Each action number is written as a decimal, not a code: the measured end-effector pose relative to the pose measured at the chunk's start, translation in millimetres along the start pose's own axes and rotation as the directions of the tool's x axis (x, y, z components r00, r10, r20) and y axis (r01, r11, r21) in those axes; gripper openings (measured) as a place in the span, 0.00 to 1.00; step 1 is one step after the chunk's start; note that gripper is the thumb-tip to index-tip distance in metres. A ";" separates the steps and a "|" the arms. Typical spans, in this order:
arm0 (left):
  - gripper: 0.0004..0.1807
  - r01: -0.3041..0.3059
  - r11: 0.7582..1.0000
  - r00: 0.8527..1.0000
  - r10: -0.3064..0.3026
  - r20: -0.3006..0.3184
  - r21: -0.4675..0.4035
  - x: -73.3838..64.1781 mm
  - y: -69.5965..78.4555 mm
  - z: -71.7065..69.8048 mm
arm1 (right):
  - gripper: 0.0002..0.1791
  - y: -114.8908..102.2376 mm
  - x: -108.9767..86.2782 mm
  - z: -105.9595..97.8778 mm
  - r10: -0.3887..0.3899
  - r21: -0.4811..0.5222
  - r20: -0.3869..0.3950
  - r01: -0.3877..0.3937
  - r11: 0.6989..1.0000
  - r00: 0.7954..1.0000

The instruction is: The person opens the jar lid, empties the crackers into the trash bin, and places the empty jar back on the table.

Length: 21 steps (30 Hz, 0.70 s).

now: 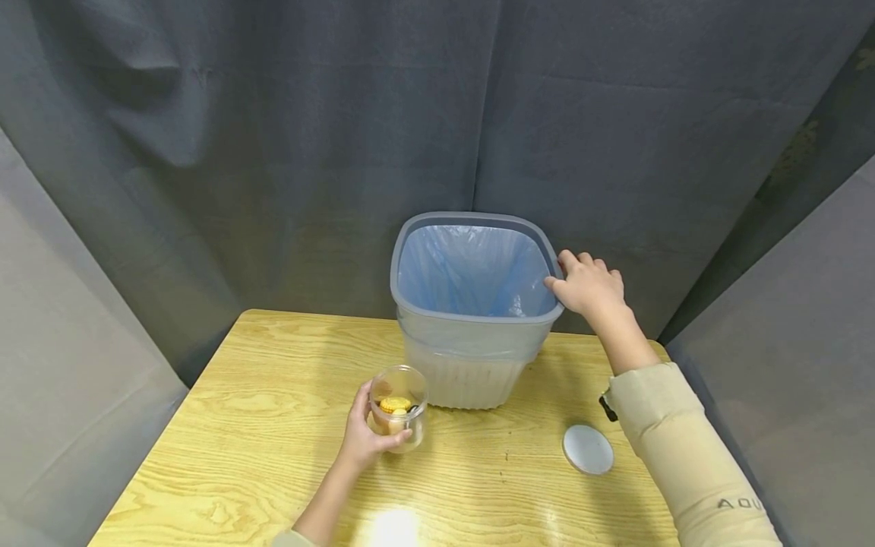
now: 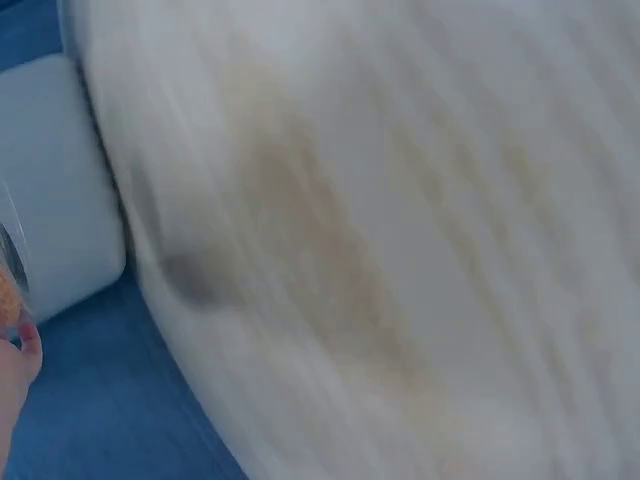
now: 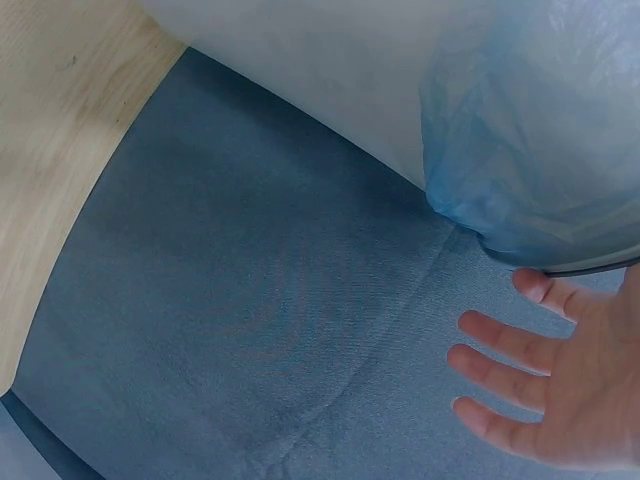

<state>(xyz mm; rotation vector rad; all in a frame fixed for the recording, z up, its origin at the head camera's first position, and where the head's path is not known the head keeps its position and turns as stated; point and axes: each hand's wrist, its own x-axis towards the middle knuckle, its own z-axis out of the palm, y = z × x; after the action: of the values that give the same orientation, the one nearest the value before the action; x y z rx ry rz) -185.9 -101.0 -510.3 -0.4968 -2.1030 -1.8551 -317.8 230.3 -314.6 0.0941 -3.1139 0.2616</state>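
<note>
My left hand grips a clear plastic jar, fingers and thumb round its sides. Yellow pieces and something dark lie inside it; their kind is hard to tell. In the left wrist view only part of that hand shows at the left edge. My right hand is at the right rim of a pale trash bin with a grey rim and a blue bag lining it. In the right wrist view that hand has its fingers spread and fairly straight, one fingertip at the rim's edge.
A round whitish lid lies flat on the wood-grain table, right of the bin. The bin stands near the table's back edge, in front of a dark grey curtain. Lighter grey panels flank both sides.
</note>
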 end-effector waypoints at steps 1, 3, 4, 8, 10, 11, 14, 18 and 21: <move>0.46 0.001 1.000 1.000 -0.001 -0.015 0.007 1.9 0.9 -2.2 | 0.27 0.0 0.0 -0.2 0.000 0.001 0.002 0.000 1.000 1.000; 0.45 -0.006 1.000 0.999 0.007 -0.036 0.012 5.7 2.8 -7.1 | 0.27 0.0 -0.1 -0.5 -0.002 0.002 0.005 0.002 1.000 1.000; 0.45 -0.014 1.000 0.999 0.015 -0.046 0.018 7.6 3.5 -9.6 | 0.27 -0.2 -0.2 -0.6 -0.002 0.002 0.005 0.002 1.000 1.000; 0.44 -0.029 0.998 0.996 0.033 -0.087 0.048 14.4 8.8 -19.1 | 0.26 -0.9 -0.7 -1.1 -0.004 0.000 0.007 0.004 1.000 1.000; 0.44 -0.033 0.997 0.993 0.040 -0.110 0.063 18.0 11.9 -23.6 | 0.26 -1.2 -0.7 -1.2 -0.005 -0.001 0.004 0.005 1.000 1.000; 0.44 -0.032 0.997 0.992 0.040 -0.118 0.069 19.8 13.6 -25.9 | 0.26 -1.3 -0.7 -1.3 -0.006 -0.002 0.003 0.006 1.000 1.000; 0.45 -0.033 0.996 0.988 0.045 -0.147 0.085 26.0 17.6 -32.5 | 0.26 -1.5 -0.7 -1.5 -0.008 -0.003 0.002 0.008 1.000 1.000; 0.45 -0.041 0.993 0.984 0.059 -0.170 0.106 34.8 23.4 -40.4 | 0.27 -2.0 -1.2 -2.3 -0.005 -0.003 0.007 0.005 1.000 1.000; 0.44 -0.058 0.989 0.981 0.082 -0.175 0.136 41.2 29.1 -44.9 | 0.28 -2.3 -1.5 -3.0 -0.003 -0.008 0.011 0.003 1.000 1.000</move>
<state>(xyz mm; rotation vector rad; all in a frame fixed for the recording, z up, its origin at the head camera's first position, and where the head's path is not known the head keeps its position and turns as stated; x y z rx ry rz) -210.5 -139.8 -460.7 -0.3531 -2.0424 -1.6446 -316.1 228.6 -311.3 0.1000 -3.1251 0.2496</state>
